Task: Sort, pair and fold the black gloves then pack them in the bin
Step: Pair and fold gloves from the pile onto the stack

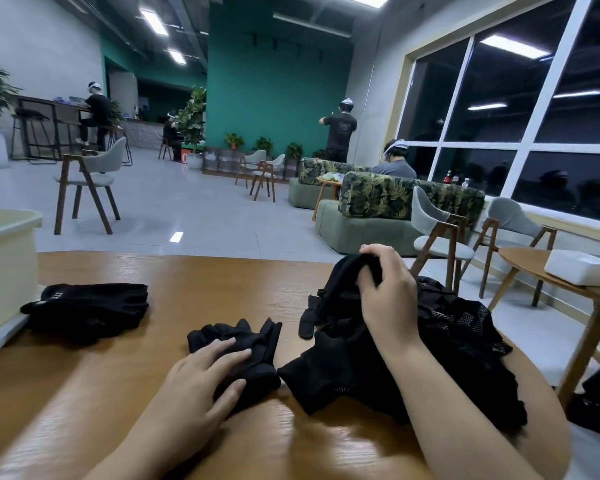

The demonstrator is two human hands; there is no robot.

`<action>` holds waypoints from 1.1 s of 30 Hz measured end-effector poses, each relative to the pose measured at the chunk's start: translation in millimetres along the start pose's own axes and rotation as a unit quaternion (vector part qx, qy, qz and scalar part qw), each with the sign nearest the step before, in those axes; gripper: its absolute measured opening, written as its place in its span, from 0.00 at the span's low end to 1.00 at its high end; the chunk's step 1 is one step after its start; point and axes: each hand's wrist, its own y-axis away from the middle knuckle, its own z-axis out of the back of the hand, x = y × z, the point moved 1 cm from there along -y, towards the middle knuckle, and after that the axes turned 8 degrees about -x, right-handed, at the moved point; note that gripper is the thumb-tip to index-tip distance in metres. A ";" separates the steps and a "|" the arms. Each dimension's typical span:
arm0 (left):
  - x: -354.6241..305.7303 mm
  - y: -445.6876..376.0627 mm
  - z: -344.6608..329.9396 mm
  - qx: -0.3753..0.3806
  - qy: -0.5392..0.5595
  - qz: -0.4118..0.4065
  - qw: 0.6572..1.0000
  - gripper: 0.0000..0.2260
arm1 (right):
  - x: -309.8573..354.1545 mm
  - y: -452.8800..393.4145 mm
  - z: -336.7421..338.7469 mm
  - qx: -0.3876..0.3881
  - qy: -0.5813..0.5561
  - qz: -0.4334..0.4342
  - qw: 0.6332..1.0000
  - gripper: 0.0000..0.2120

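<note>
At a long wooden table (160, 271), a cream plastic bin (4, 268) stands at the far-left edge. Right of it lie folded black gloves (87, 308), farther right the unsorted heap (440, 344). The right hand (388, 289) pinches a glove there; the left hand (201, 379) presses flat a single glove (253, 344), nearer the bin.

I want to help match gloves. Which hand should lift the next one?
Probably the right hand: it grips a black fabric glove atop the black glove pile; the left hand presses another.
</note>
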 end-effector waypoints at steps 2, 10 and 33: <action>-0.6 2.0 1.4 -0.060 0.017 -0.006 0.998 0.22 | 12.9 13.3 -11.1 0.024 -0.028 0.015 0.999 0.09; -22.0 2.9 14.9 -0.128 0.156 -0.015 0.979 0.26 | 38.2 62.8 -47.7 0.064 -0.129 0.088 0.986 0.15; -11.5 -19.8 12.1 -0.114 0.290 0.078 0.947 0.17 | 14.7 95.8 -46.9 0.200 -0.132 -0.033 0.970 0.21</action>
